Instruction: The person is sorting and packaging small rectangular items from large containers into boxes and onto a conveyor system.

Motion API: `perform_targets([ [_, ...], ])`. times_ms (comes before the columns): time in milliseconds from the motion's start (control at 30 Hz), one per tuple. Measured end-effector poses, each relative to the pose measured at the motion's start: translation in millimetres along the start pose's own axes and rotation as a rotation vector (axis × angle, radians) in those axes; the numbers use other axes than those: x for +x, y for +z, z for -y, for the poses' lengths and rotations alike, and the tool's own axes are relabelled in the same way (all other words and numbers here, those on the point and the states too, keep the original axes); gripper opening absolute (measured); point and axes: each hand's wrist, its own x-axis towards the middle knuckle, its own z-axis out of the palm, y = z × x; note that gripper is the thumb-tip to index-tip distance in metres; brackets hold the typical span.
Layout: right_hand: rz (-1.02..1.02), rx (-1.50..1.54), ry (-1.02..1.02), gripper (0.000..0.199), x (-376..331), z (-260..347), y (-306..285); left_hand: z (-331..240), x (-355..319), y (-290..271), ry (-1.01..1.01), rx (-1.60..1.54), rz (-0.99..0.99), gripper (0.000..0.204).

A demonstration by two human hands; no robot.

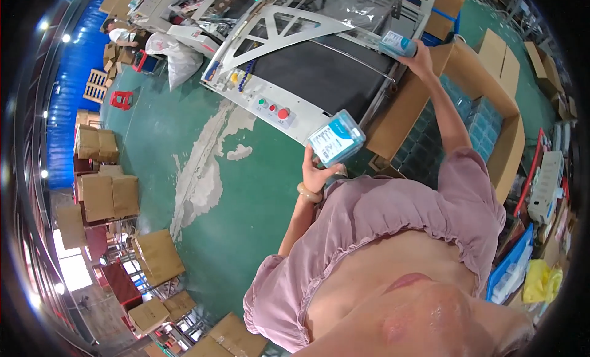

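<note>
My left hand [316,175] grips a clear plastic box [337,138] with a blue and white label, held up in front of my body near the machine's front corner. A pale bangle circles that wrist. Farther off and to the right, my right hand [420,61] is closed round a similar clear box [397,45] with a blue and white label, above the machine's right side. Beneath my right forearm stands an open cardboard carton [393,126], with several rows of clear bluish boxes [483,128] packed inside.
A machine with a black conveyor belt [307,74], a white slotted guard [283,25] and coloured push buttons [283,113] stands ahead. Cardboard boxes [158,255] are stacked at left. A red stool [121,99] and a white sack [178,57] stand farther back, near another person [123,36].
</note>
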Motion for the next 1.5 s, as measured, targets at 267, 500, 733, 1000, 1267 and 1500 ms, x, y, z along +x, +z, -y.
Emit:
perform_targets([
  [267,0.206,-0.151,0.424,0.088,-28,-28,44,-8,-12,1,-0.037,-0.028,-0.117,0.082],
  [500,0.259,-0.119,0.518,0.094,-29,-20,72,-8,-14,-1,-0.03,-0.004,-0.151,0.081],
  [733,0.146,-0.046,0.449,0.096,-22,-12,93,-11,-10,7,-0.03,-0.024,-0.158,0.079],
  [1000,0.552,0.852,0.061,0.052,-74,93,50,0,-8,3,0.01,0.039,-0.169,0.08],
  [1267,0.799,0.791,-0.178,0.09,-143,186,-56,8,6,15,-0.04,0.144,-0.099,0.096],
  [1500,0.83,0.603,-0.228,0.088,-137,181,-84,5,7,24,-0.158,0.121,-0.007,0.096],
])
